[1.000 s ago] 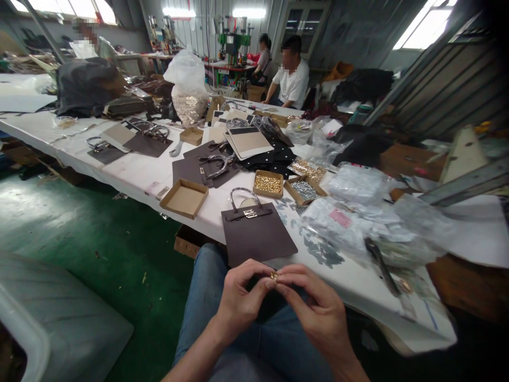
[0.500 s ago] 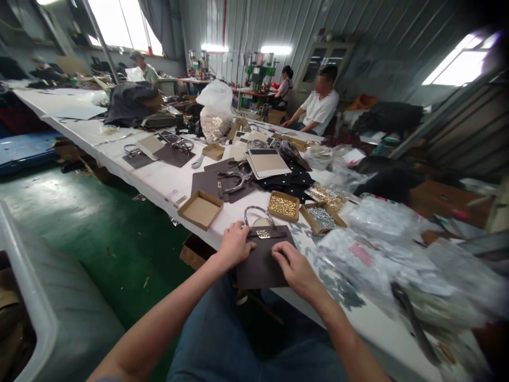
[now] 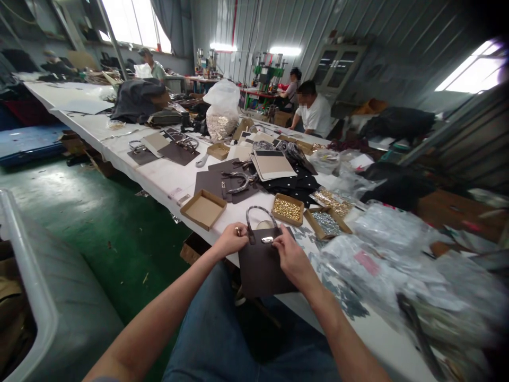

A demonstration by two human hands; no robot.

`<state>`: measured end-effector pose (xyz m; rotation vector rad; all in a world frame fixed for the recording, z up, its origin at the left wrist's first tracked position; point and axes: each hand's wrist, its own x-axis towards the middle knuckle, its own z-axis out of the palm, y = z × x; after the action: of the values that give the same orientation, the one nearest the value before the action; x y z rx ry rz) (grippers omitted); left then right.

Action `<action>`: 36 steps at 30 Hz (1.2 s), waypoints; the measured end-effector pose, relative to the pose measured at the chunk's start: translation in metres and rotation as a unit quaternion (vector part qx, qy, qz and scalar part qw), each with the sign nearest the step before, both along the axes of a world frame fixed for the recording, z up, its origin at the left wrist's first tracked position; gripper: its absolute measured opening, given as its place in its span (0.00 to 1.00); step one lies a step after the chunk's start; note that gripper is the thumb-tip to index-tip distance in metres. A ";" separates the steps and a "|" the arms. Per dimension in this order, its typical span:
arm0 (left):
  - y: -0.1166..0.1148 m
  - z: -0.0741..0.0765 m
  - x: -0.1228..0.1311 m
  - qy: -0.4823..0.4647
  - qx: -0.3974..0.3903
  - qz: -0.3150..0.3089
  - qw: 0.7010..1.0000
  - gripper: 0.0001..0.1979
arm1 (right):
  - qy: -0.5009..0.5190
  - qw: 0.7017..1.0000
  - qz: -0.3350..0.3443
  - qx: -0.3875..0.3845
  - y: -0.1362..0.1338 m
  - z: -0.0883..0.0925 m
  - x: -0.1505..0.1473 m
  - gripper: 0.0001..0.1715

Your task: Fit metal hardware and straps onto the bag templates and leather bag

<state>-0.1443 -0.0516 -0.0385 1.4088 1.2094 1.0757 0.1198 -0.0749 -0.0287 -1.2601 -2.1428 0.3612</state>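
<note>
A dark brown bag panel (image 3: 264,273) lies at the table's front edge, partly over my lap. Its looped handle (image 3: 254,209), in dark, shiny wrapping, stands up from the top edge. A small shiny metal clasp (image 3: 266,240) sits near the panel's top. My left hand (image 3: 233,239) is closed at the panel's upper left corner, beside the handle's base; a small metallic glint shows at its fingers. With thumb and fingers pinched, my right hand (image 3: 292,257) is at the clasp's right end, apparently on the dark strap there, which the fingers mostly hide.
An open cardboard tray (image 3: 203,209) lies to the left. Boxes of gold pieces (image 3: 287,209) and silver pieces (image 3: 326,223) stand beyond the panel. More handled panels (image 3: 226,183) lie farther back. Plastic bags (image 3: 382,239) cover the right side. A co-worker (image 3: 314,111) sits across the table.
My right hand has moved up from the panel's middle to the clasp. My left hand has shifted slightly down at the corner. The clasp now looks tilted, its face reflecting light.
</note>
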 end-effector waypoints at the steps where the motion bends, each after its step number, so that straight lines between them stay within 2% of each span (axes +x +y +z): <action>1: 0.000 0.000 -0.002 -0.024 -0.017 -0.002 1.000 0.15 | 0.032 0.999 -0.021 -0.001 0.000 0.002 0.000 0.20; 2: -0.001 0.000 -0.004 -0.050 -0.029 0.001 0.998 0.13 | 0.056 0.998 -0.034 0.004 -0.002 0.004 0.000 0.21; 4: -0.002 -0.003 -0.007 -0.112 -0.044 0.024 0.992 0.09 | 0.063 0.997 -0.035 0.025 -0.010 0.004 0.001 0.18; 7: -0.002 -0.011 -0.007 -0.192 -0.075 0.087 0.975 0.09 | -0.039 0.999 0.014 0.034 -0.025 -0.001 0.006 0.13; 11: -0.005 -0.024 0.002 -0.216 -0.129 0.132 0.959 0.14 | -0.174 0.981 0.085 0.027 -0.035 -0.007 0.004 0.16; 15: -0.013 -0.030 0.016 -0.205 -0.124 0.133 0.962 0.16 | -0.202 0.972 0.114 0.028 -0.026 -0.009 0.000 0.19; 18: -0.017 -0.027 0.021 -0.212 -0.135 0.126 0.960 0.26 | -0.131 0.987 0.095 0.018 -0.019 -0.016 -0.001 0.18; 20: -0.018 -0.024 0.023 -0.206 -0.140 0.131 0.960 0.31 | -0.048 0.997 0.048 0.022 -0.016 -0.021 -0.003 0.18; 22: -0.019 -0.022 0.025 -0.197 -0.134 0.136 0.962 0.30 | 0.050 0.998 -0.020 0.030 -0.014 -0.025 -0.007 0.22; 25: -0.022 -0.019 0.030 -0.205 -0.125 0.123 0.963 0.23 | 0.179 0.972 -0.140 0.057 -0.006 -0.023 -0.014 0.29; 28: -0.027 -0.013 0.035 -0.219 -0.135 0.100 0.961 0.21 | 0.219 0.946 -0.209 0.118 0.003 -0.012 -0.015 0.26; 30: -0.030 -0.010 0.036 -0.228 -0.137 0.088 0.960 0.22 | 0.197 0.946 -0.209 0.151 0.007 -0.004 -0.011 0.21; 32: -0.030 -0.007 0.035 -0.245 -0.136 0.088 0.956 0.24 | 0.176 0.955 -0.187 0.145 0.009 -0.001 -0.002 0.17; 36: -0.029 -0.006 0.029 -0.315 -0.162 0.124 0.927 0.26 | 0.224 0.968 -0.115 0.003 0.010 -0.005 0.020 0.19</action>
<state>-0.1156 -0.0809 -0.0449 0.5869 1.0321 1.2990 0.1402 -0.0648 -0.0332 -1.2670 -1.6008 0.4863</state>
